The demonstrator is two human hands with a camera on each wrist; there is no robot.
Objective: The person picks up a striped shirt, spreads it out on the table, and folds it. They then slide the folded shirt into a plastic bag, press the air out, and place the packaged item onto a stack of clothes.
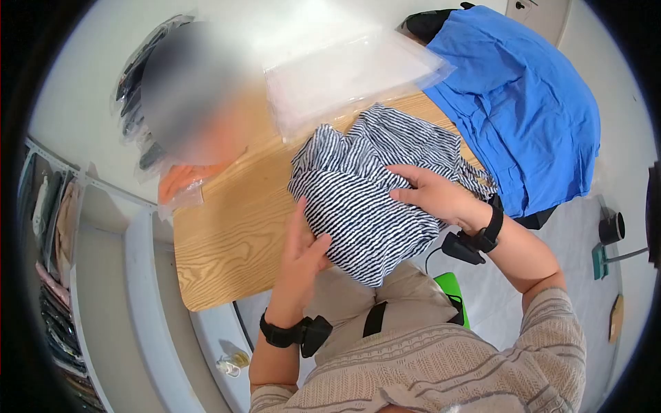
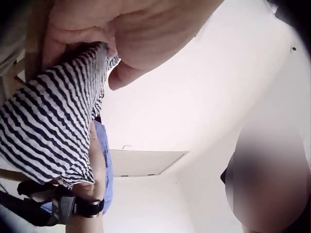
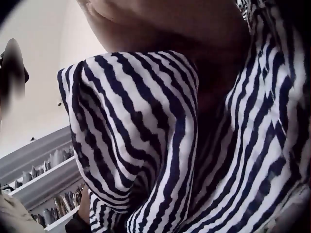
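A navy-and-white striped garment [image 1: 365, 199] lies bunched over the table's near edge, its lower part above the lap. At the garment's left edge is my left hand [image 1: 297, 258], index finger extended along the side and thumb at the cloth. A striped corner [image 2: 63, 104] runs up between that hand's thumb and fingers in the left wrist view. On top of the cloth, my right hand [image 1: 441, 199] pinches the fabric between thumb and index finger. Loose striped folds [image 3: 131, 131] hang below it in the right wrist view, hiding most of its fingers.
Clear plastic bags [image 1: 344, 82] lie at the back of the wooden table [image 1: 227, 255]. Blue cloth [image 1: 523, 103] drapes at the right. A blurred person stands across the table near an orange bagged item [image 1: 182, 182]. Shelves with clothes [image 1: 51, 275] line the left side.
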